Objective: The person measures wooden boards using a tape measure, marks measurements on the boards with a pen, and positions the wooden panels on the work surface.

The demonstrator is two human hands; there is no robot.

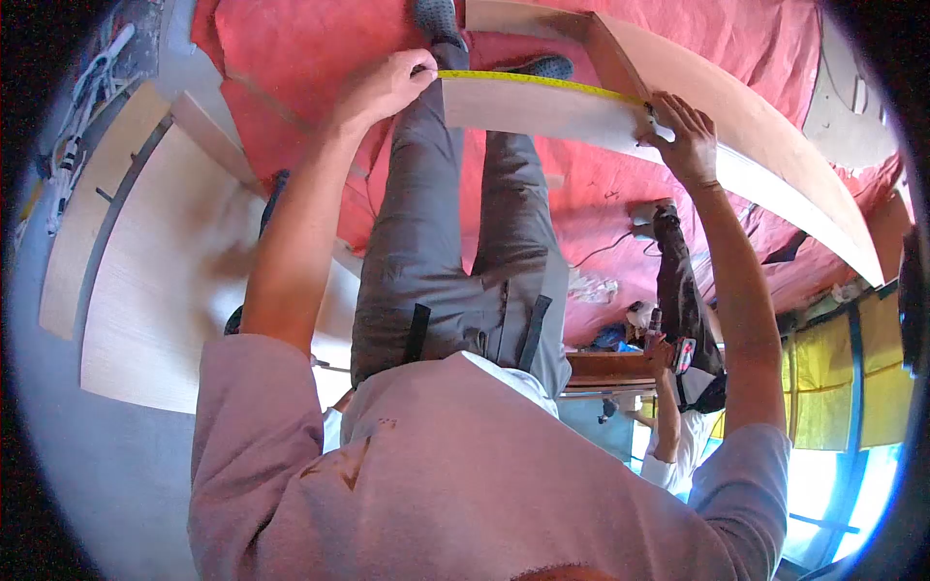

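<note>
Left grip (392, 89) pinched one end of the yellow tape measure (533, 79), upper center of frame. Right grip (686, 140) sat curled at the other end; couldn't tell how firmly it held anything. Tape's long axis ran left to right, dipping slightly rightward, along the upper edge of a pale board (542, 111). Narrow, bright yellow, dark ticks; markings too small to read.

Room layout and lighting
Creased red floor sheeting (291, 68) extends across the upper area; a plain grey surface (136, 474), floor or wall not determinable, lies at left. At lower right, a dark upright frame (856, 373) divides yellow panels (821, 363), with bright light at the window panes (814, 484) below
</note>
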